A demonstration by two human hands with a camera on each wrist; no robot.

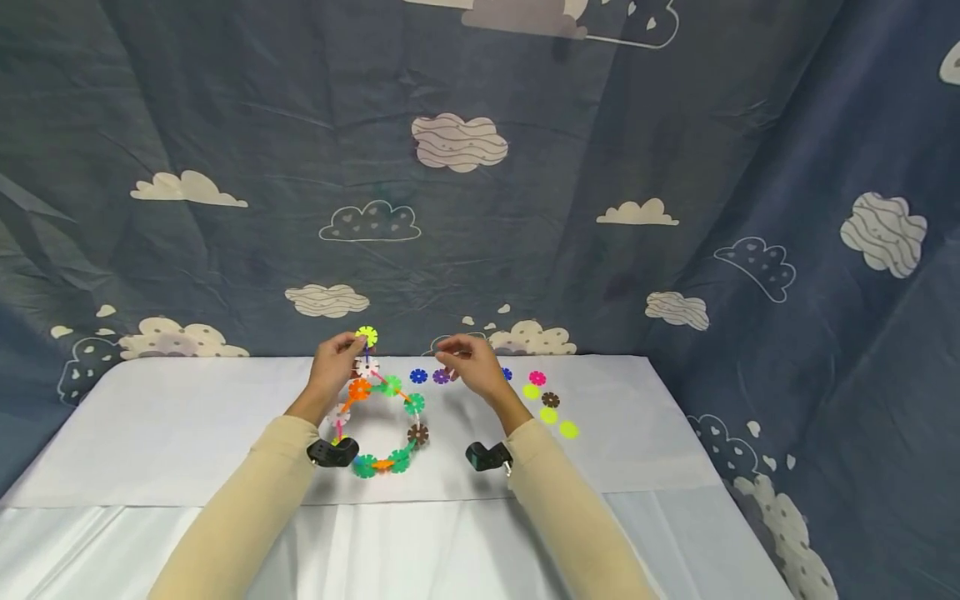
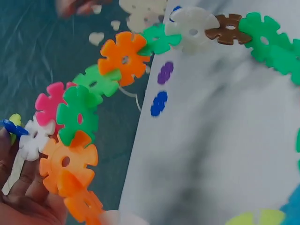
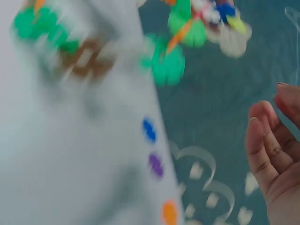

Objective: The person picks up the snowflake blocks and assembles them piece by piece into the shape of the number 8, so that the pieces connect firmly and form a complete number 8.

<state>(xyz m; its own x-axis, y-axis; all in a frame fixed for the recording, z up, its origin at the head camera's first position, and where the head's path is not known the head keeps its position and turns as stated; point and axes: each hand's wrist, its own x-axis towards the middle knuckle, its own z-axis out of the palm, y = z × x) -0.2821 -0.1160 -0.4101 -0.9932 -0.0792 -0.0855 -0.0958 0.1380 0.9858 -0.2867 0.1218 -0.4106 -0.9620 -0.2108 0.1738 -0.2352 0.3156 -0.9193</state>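
My left hand (image 1: pixel 333 367) holds up a ring of notched plastic discs (image 1: pixel 360 388) slotted edge to edge. Orange, green, brown, white and pink pieces make up the loop, which hangs above the white table. At its top a yellow disc (image 1: pixel 367 335) stands upright by the left fingertips. The left wrist view shows a blue disc (image 2: pixel 15 127) joined beside a white disc (image 2: pixel 35 137), close against the fingers. To the right of the ring, my right hand (image 1: pixel 474 367) is raised over the table's far edge. Its fingers (image 3: pixel 262 140) are loosely bent, with nothing visible between them.
Along the far part of the white table (image 1: pixel 637 467) lie loose discs: a blue disc (image 1: pixel 418 376), a purple disc (image 1: pixel 441 377), a pink disc (image 1: pixel 537 378), a brown disc (image 1: pixel 551 400) and several yellow ones. A dark cloud-patterned curtain (image 1: pixel 525 267) hangs behind.
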